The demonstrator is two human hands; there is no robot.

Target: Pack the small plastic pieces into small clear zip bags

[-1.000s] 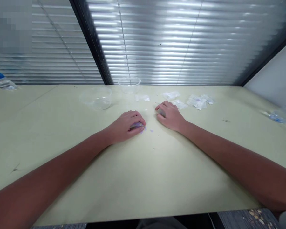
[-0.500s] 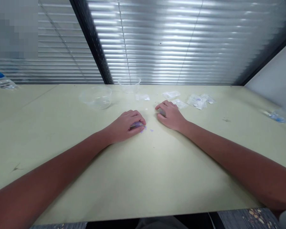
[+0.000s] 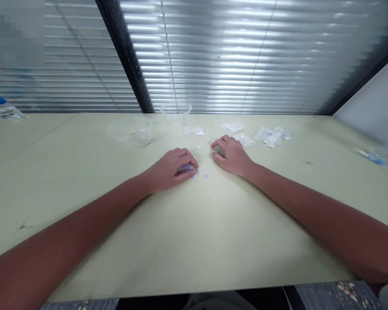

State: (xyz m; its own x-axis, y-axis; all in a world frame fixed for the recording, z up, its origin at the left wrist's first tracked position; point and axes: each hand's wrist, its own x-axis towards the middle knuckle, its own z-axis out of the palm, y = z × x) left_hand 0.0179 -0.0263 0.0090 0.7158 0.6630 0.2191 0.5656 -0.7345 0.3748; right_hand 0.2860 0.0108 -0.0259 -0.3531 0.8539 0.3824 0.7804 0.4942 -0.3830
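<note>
Near the middle of the pale table, my left hand (image 3: 173, 169) is cupped, its fingers curled round small purple scraps (image 3: 185, 168). A few scraps lie by its fingertips, and one loose purple piece (image 3: 206, 175) sits just to the right. My right hand (image 3: 232, 156) rests on the table across a small gap, thumb and fingers bent and apart, with nothing clear between them. Beyond its fingers are crumpled clear packets (image 3: 244, 139). Several more packets (image 3: 270, 136) lie in a pile to the right.
A clear plastic bowl (image 3: 176, 113) stands at the back, with another clear container (image 3: 129, 130) to its left. A small white-and-clear packet (image 3: 194, 131) lies near them. Clear bottles lie at the left (image 3: 4, 107) and right (image 3: 383, 156). Window blinds (image 3: 213, 56) rise behind the table.
Both hands keep the same places and poses. The view has shifted very slightly; the purple scraps have not visibly moved.
</note>
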